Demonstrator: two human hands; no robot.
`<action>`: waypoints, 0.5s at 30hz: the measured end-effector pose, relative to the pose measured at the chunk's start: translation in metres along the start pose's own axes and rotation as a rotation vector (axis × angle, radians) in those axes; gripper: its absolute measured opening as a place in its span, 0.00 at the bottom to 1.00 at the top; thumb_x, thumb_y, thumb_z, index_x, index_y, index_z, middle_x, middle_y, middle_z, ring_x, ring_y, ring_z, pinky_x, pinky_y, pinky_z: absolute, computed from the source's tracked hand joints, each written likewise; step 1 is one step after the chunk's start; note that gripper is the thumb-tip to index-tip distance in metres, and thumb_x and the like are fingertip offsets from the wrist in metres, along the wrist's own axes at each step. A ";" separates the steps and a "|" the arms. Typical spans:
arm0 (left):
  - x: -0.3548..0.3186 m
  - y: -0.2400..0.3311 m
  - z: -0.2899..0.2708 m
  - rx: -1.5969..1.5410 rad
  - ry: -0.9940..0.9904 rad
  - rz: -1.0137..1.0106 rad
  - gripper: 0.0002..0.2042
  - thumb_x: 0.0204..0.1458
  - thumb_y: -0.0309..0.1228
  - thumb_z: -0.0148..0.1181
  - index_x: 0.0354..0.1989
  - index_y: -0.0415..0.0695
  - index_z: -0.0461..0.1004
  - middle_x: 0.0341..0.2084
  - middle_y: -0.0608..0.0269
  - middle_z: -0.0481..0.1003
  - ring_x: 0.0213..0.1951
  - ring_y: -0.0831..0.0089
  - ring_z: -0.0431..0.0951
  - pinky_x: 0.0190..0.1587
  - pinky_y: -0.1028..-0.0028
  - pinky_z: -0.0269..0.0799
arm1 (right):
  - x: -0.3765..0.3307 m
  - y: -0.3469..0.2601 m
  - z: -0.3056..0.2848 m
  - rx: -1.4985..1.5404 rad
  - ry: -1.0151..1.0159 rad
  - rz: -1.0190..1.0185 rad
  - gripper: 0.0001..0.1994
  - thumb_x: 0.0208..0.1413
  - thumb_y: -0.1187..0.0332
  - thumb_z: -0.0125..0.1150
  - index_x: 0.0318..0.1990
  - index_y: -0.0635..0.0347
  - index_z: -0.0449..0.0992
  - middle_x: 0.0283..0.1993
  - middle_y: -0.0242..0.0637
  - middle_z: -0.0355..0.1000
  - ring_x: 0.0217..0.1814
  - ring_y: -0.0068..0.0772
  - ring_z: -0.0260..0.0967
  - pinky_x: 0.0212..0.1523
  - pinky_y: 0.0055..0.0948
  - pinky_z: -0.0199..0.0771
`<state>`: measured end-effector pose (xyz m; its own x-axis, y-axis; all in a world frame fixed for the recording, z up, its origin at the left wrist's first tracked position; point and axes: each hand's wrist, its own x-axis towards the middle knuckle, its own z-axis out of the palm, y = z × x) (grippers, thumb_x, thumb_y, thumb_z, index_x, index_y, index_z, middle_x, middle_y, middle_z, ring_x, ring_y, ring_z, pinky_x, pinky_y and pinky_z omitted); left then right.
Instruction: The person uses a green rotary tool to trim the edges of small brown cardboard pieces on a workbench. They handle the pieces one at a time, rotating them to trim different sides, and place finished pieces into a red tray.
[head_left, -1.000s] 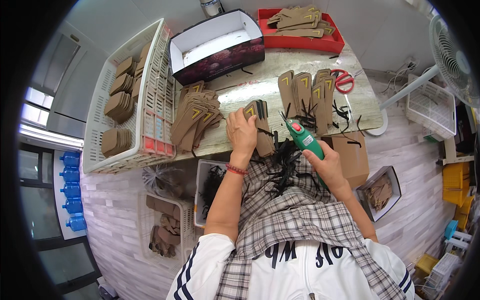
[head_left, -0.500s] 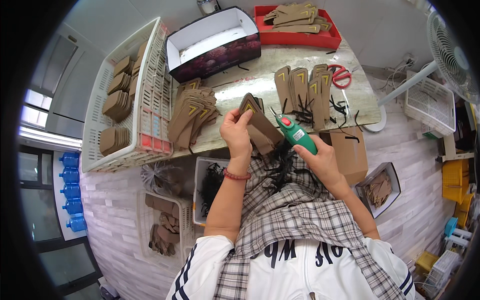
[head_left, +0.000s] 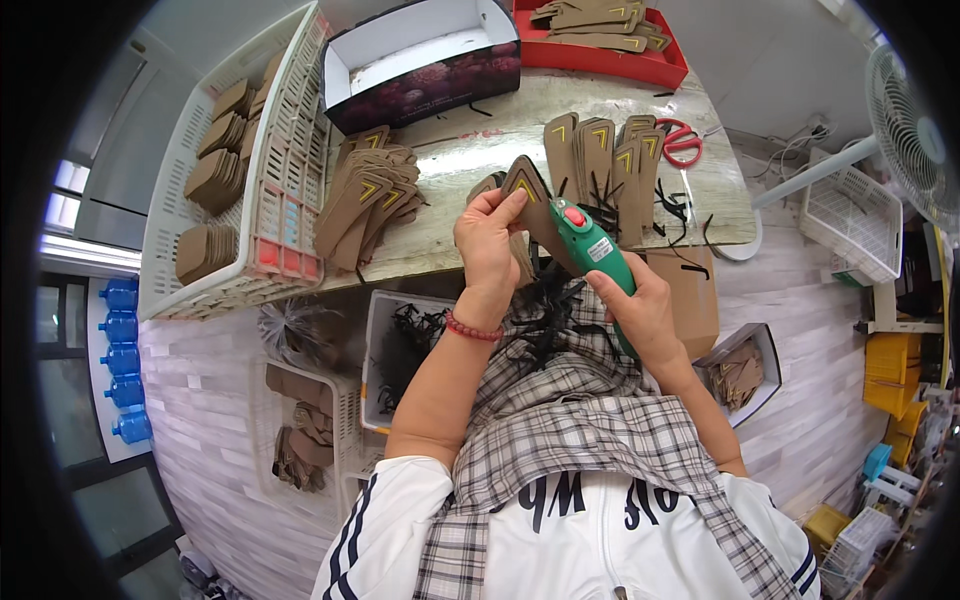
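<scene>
My left hand [head_left: 487, 240] pinches the end of a flat brown strip with a yellow chevron [head_left: 543, 222], tilted over the table's front edge. My right hand [head_left: 645, 305] is wrapped round a green handheld electric tool with a red button [head_left: 592, 243]. Its front end is against or right beside the strip's right edge; the tip is hard to make out. Another brown strip [head_left: 486, 186] shows just behind my left hand. Black scraps [head_left: 550, 310] lie on the checked apron [head_left: 560, 425] in my lap.
On the table [head_left: 470, 150], a brown strip pile [head_left: 365, 205] lies left, upright strips [head_left: 590, 150] and red-handled scissors [head_left: 682, 142] right. Behind are a dark box [head_left: 425, 85] and red tray [head_left: 600, 72]. A white crate [head_left: 285, 215] stands left; a scrap bin [head_left: 375, 370] sits below.
The strip in my left hand has risen and shifted right. The tool has come up to its edge, closing the gap between them. The whole view has shifted slightly.
</scene>
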<state>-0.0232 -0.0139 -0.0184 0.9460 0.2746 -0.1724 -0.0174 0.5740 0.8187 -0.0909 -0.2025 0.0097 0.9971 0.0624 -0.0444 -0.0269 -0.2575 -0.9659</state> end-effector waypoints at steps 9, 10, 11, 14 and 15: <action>-0.011 -0.013 0.003 0.013 -0.068 -0.060 0.03 0.53 0.23 0.64 0.33 0.39 0.76 0.28 0.65 0.79 0.28 0.80 0.76 0.33 0.80 0.70 | 0.006 -0.002 -0.001 0.066 0.041 -0.022 0.18 0.54 0.59 0.69 0.44 0.65 0.76 0.23 0.29 0.72 0.19 0.15 0.65 0.20 0.20 0.64; -0.013 -0.015 0.002 0.021 -0.068 -0.056 0.03 0.53 0.23 0.64 0.33 0.38 0.76 0.27 0.65 0.79 0.28 0.80 0.76 0.33 0.80 0.71 | 0.007 -0.003 -0.002 0.074 0.034 -0.009 0.19 0.54 0.59 0.69 0.44 0.65 0.76 0.23 0.29 0.71 0.19 0.14 0.64 0.20 0.20 0.64; -0.013 -0.015 0.002 0.029 -0.068 -0.052 0.03 0.52 0.22 0.64 0.33 0.38 0.76 0.27 0.65 0.78 0.29 0.80 0.76 0.33 0.80 0.71 | 0.007 -0.005 -0.003 0.083 0.027 0.004 0.19 0.54 0.59 0.69 0.44 0.65 0.76 0.23 0.28 0.71 0.19 0.14 0.64 0.20 0.19 0.64; -0.014 -0.009 0.002 0.071 -0.080 0.013 0.03 0.53 0.22 0.63 0.34 0.37 0.76 0.28 0.67 0.78 0.29 0.82 0.75 0.33 0.81 0.71 | 0.007 -0.004 -0.007 0.080 0.018 0.026 0.19 0.54 0.59 0.69 0.44 0.65 0.76 0.23 0.28 0.71 0.19 0.14 0.64 0.20 0.19 0.64; -0.013 -0.006 0.002 0.082 -0.076 0.034 0.03 0.53 0.22 0.63 0.34 0.37 0.76 0.28 0.67 0.78 0.29 0.82 0.75 0.33 0.82 0.71 | 0.007 -0.002 -0.008 0.075 0.016 0.030 0.19 0.54 0.59 0.69 0.44 0.65 0.76 0.23 0.28 0.71 0.19 0.14 0.64 0.20 0.19 0.64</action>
<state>-0.0350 -0.0226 -0.0196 0.9673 0.2313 -0.1043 -0.0259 0.4991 0.8661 -0.0837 -0.2092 0.0139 0.9967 0.0406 -0.0704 -0.0617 -0.1860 -0.9806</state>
